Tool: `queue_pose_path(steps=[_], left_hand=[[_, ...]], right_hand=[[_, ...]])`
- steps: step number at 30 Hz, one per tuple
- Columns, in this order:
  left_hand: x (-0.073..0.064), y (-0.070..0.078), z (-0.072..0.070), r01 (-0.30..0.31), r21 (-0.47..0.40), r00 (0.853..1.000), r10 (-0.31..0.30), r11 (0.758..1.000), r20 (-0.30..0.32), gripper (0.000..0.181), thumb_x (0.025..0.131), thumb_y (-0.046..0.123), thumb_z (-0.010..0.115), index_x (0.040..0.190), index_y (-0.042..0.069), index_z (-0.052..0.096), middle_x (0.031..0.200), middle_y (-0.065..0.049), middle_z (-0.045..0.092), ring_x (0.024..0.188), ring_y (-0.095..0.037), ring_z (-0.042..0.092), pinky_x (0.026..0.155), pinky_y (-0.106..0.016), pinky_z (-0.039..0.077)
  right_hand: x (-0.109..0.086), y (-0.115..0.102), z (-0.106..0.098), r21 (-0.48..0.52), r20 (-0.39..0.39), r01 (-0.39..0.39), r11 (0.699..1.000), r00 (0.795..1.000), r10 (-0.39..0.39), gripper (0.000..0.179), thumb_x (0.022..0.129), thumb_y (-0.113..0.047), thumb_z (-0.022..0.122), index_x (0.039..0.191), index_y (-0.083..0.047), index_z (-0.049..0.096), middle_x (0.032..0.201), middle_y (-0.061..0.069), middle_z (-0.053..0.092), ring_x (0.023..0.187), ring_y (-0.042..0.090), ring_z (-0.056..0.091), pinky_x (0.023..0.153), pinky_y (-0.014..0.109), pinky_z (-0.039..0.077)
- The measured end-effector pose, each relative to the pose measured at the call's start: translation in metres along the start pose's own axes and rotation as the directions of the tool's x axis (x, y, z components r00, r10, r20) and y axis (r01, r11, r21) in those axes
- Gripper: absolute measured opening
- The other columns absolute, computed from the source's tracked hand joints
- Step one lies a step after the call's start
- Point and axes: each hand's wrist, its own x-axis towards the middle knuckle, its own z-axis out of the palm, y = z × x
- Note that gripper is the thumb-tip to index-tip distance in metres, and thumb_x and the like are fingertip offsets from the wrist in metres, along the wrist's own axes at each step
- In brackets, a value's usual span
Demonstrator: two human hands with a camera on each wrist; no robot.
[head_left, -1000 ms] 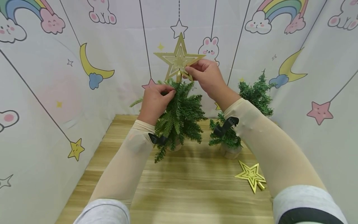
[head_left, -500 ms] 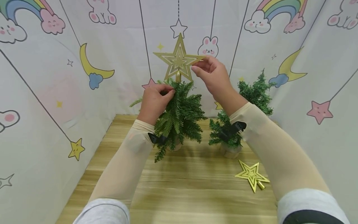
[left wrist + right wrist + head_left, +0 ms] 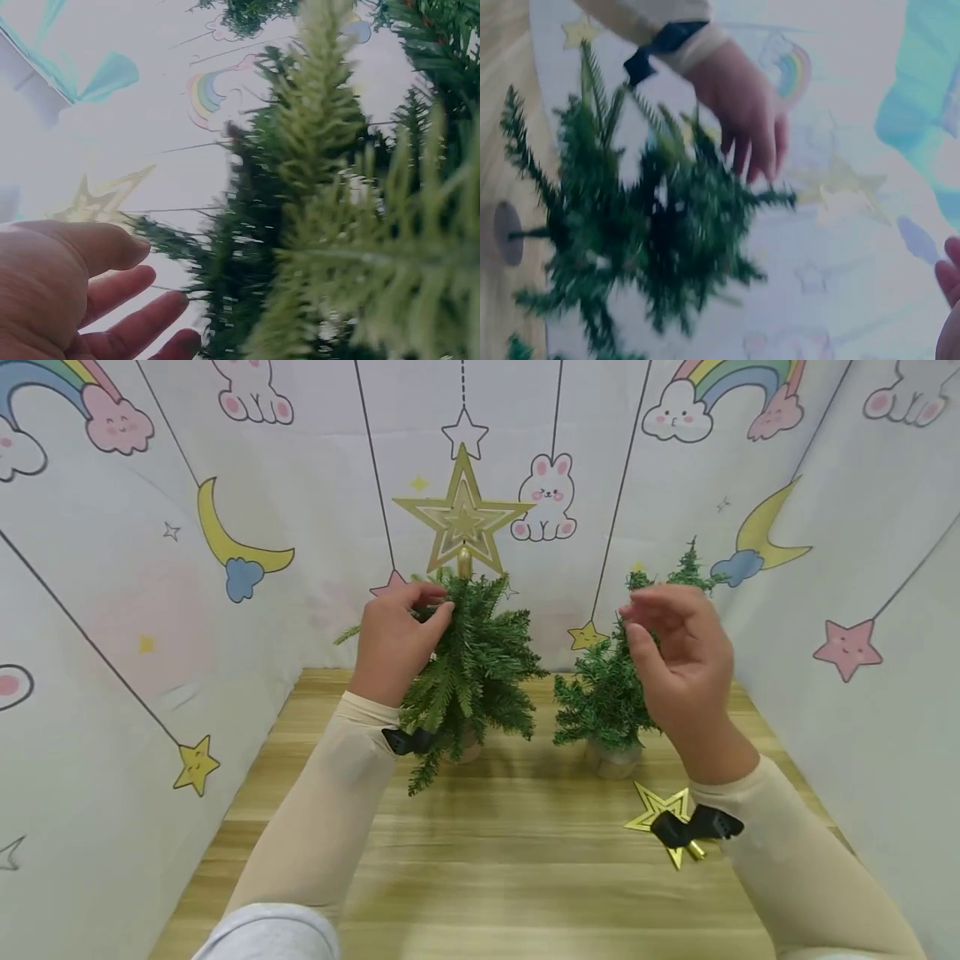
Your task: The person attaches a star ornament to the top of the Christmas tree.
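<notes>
A gold star tree topper [image 3: 463, 520] stands upright on the tip of a small artificial Christmas tree [image 3: 495, 668]. Beside the upper branches, just below the star, is my left hand [image 3: 393, 639]. Its thumb and fingers are parted, with nothing gripped between them in the left wrist view. My right hand [image 3: 686, 668] is in the air in front of a second small tree [image 3: 603, 693], fingers loosely bent and holding nothing. On the table below it lies another gold star topper [image 3: 654, 812], partly covered by the black wrist strap.
Both trees stand on the wooden table [image 3: 487, 877] in pale round bases. A white cloth [image 3: 315, 510] printed with rabbits, moons and rainbows encloses the back and sides. The second tree's top is partly hidden by my right hand.
My right hand has let go of the star on the left tree and moved right and down. My left thumb and fingers have parted near the branches. The head view has shifted slightly.
</notes>
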Motion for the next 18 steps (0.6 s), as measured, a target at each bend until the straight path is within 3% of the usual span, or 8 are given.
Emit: queue_pose_path(steps=[3, 6, 8, 10, 12, 15, 16, 18], left_hand=[[-0.008, 0.009, -0.003, -0.076, 0.002, 0.995, 0.076, 0.997, -0.057, 0.022, 0.098, 0.027, 0.074, 0.112, 0.011, 0.079, 0.107, -0.004, 0.077, 0.101, -0.021, 0.071, 0.081, -0.041, 0.055], [-0.015, 0.024, -0.004, -0.150, -0.018, 0.987, 0.149, 0.989, -0.062, 0.020, 0.097, 0.025, 0.075, 0.109, 0.010, 0.079, 0.102, -0.003, 0.077, 0.097, -0.019, 0.070, 0.085, -0.041, 0.054], [-0.020, 0.036, -0.002, -0.186, -0.044, 0.982, 0.185, 0.981, -0.033, 0.018, 0.097, 0.024, 0.074, 0.108, 0.011, 0.079, 0.098, -0.001, 0.076, 0.091, -0.016, 0.069, 0.079, -0.038, 0.054], [-0.022, 0.049, 0.002, -0.203, -0.079, 0.979, 0.205, 0.976, 0.015, 0.017, 0.098, 0.024, 0.074, 0.109, 0.012, 0.079, 0.095, 0.001, 0.075, 0.086, -0.012, 0.066, 0.074, -0.036, 0.051], [-0.022, 0.060, 0.009, -0.201, -0.122, 0.975, 0.210, 0.972, 0.067, 0.017, 0.098, 0.024, 0.073, 0.110, 0.014, 0.079, 0.094, 0.003, 0.074, 0.085, -0.010, 0.064, 0.073, -0.034, 0.051], [-0.019, 0.076, 0.023, -0.173, -0.173, 0.968, 0.200, 0.970, 0.153, 0.017, 0.098, 0.025, 0.073, 0.112, 0.017, 0.079, 0.095, 0.006, 0.072, 0.087, -0.007, 0.063, 0.075, -0.031, 0.051], [-0.018, 0.080, 0.029, -0.165, -0.182, 0.964, 0.198, 0.969, 0.180, 0.017, 0.099, 0.026, 0.072, 0.113, 0.019, 0.078, 0.096, 0.007, 0.072, 0.089, -0.007, 0.063, 0.077, -0.030, 0.051], [-0.013, 0.087, 0.042, -0.142, -0.192, 0.954, 0.186, 0.971, 0.236, 0.019, 0.099, 0.028, 0.071, 0.115, 0.021, 0.077, 0.101, 0.008, 0.073, 0.095, -0.007, 0.064, 0.080, -0.030, 0.053]], right_hand=[[-0.025, -0.010, -0.021, -0.041, -0.144, 0.095, 0.995, 0.985, -0.100, 0.016, 0.085, 0.016, 0.060, 0.096, 0.027, 0.057, 0.093, 0.023, 0.064, 0.082, 0.021, 0.066, 0.076, 0.022, 0.055], [-0.058, -0.010, -0.057, -0.234, -0.234, 0.042, 0.971, 0.967, -0.098, 0.013, 0.085, 0.014, 0.059, 0.090, 0.026, 0.059, 0.086, 0.023, 0.063, 0.076, 0.014, 0.064, 0.070, 0.018, 0.052], [-0.086, -0.004, -0.091, -0.449, -0.246, -0.105, 0.887, 0.969, -0.010, 0.016, 0.089, 0.008, 0.061, 0.093, 0.023, 0.062, 0.086, 0.023, 0.063, 0.078, 0.012, 0.061, 0.073, 0.017, 0.050], [-0.117, 0.003, -0.125, -0.625, -0.267, -0.314, 0.715, 0.946, 0.182, 0.023, 0.095, -0.003, 0.064, 0.103, 0.018, 0.066, 0.095, 0.024, 0.063, 0.086, 0.016, 0.060, 0.077, 0.022, 0.048], [-0.146, 0.009, -0.155, -0.753, -0.276, -0.487, 0.442, 0.844, 0.460, 0.041, 0.102, -0.023, 0.064, 0.121, 0.013, 0.064, 0.113, 0.029, 0.061, 0.100, 0.029, 0.060, 0.084, 0.034, 0.050], [-0.184, 0.017, -0.185, -0.842, -0.279, -0.536, 0.059, 0.527, 0.803, 0.077, 0.104, -0.055, 0.055, 0.144, 0.010, 0.049, 0.136, 0.040, 0.046, 0.118, 0.055, 0.049, 0.093, 0.063, 0.047], [-0.195, 0.019, -0.192, -0.860, -0.269, -0.510, -0.019, 0.421, 0.867, 0.089, 0.102, -0.064, 0.051, 0.149, 0.012, 0.042, 0.140, 0.044, 0.039, 0.121, 0.063, 0.044, 0.095, 0.072, 0.042], [-0.214, 0.024, -0.200, -0.888, -0.243, -0.451, -0.089, 0.297, 0.924, 0.104, 0.097, -0.074, 0.051, 0.149, 0.015, 0.039, 0.141, 0.049, 0.036, 0.123, 0.069, 0.039, 0.099, 0.077, 0.036]])
